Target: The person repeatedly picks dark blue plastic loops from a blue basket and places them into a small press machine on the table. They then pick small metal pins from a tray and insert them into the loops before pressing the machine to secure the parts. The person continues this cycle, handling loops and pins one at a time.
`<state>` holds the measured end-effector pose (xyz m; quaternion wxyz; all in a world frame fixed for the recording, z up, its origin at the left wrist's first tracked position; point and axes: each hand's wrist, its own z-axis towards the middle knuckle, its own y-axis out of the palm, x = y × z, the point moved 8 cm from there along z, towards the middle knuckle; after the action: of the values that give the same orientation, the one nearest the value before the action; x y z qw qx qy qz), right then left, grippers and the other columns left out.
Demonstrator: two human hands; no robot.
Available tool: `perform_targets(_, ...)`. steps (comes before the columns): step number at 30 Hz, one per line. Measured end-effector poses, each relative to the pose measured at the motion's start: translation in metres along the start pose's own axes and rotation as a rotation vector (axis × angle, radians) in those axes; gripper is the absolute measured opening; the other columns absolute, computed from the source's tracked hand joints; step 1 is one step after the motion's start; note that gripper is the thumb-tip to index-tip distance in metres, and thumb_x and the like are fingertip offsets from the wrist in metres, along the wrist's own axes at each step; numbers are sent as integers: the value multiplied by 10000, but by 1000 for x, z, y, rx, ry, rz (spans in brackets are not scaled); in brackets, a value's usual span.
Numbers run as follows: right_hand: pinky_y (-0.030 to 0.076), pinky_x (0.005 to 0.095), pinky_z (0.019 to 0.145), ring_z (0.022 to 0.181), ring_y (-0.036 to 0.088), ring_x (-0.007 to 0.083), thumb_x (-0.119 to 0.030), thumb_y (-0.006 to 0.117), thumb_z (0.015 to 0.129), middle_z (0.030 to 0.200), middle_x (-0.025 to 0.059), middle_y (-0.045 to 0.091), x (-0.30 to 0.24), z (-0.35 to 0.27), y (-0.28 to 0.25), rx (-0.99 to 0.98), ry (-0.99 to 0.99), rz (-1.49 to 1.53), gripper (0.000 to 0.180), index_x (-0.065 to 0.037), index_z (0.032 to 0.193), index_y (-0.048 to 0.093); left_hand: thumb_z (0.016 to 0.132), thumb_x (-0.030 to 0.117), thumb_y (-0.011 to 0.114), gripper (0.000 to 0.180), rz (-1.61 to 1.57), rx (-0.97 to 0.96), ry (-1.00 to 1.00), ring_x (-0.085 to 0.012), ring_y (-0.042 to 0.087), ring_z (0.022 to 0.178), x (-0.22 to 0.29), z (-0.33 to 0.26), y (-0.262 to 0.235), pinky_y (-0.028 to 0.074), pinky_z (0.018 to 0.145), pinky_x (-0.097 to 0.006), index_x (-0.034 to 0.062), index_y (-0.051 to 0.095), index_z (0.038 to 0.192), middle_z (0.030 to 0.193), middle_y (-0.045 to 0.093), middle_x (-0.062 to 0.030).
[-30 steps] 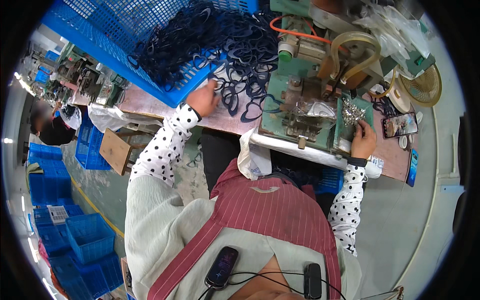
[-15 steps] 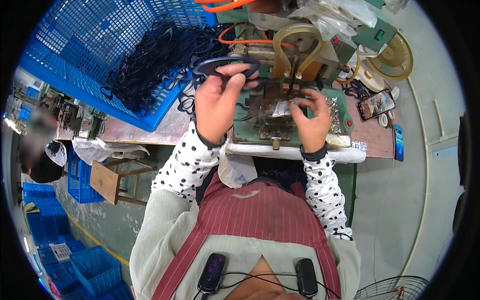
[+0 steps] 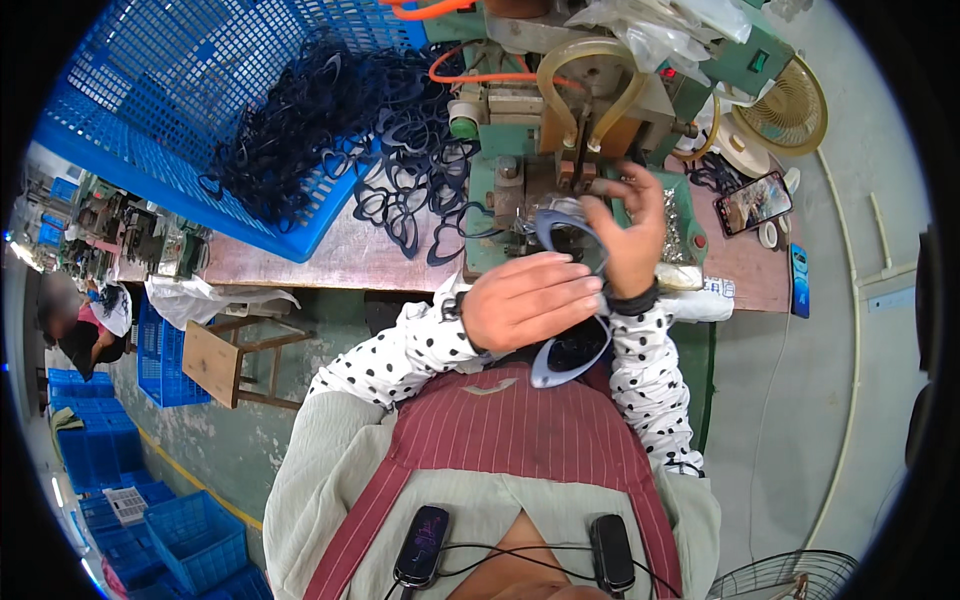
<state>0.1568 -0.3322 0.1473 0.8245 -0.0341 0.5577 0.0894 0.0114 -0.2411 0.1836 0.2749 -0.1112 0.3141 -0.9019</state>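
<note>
My left hand (image 3: 532,302) is closed in front of my apron, its fingers extended together over a dark blue band with two open loops (image 3: 546,378). One loop hangs below the fingers and the other stands above them, near the machine. The part of the band under my fingers is hidden. My right hand (image 3: 632,235) is beside the upper loop, just below the head of the green bench machine (image 3: 597,72). Its fingers are bent, with the thumb apart from them. I see nothing held there, though a tiny part could be hidden.
A blue crate (image 3: 190,190) at the left holds tangled dark bands (image 3: 290,130); more looped bands (image 3: 400,205) lie on the table. Right of the machine are a tray of small metal parts (image 3: 672,215), a phone (image 3: 754,203) and a fan (image 3: 785,115). A wooden stool (image 3: 212,362) stands below.
My left hand has come down and toward me from beside the machine, bringing the looped band along. My right hand has shifted slightly, its fingers lifting. The looped bands on the table are now uncovered.
</note>
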Motion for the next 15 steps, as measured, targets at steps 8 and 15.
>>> perform_targets(8,492,236,745,853,635,113,-29,655,871,974,87,693,47,12,-126,308,-127,-315,300,5,1156,567,848,81,632,343,-104,19,-52,-313,635,1088,-11,-3,17,520,930,-436,-23,604,1175,1202,631,-181)
perform_targets(15,499,256,714,785,627,125,-50,665,866,951,72,686,57,3,-147,363,-106,-497,225,-9,1083,625,826,0,620,358,-408,112,-449,-306,644,1066,-27,-5,15,518,937,-422,44,618,1181,1165,661,-123)
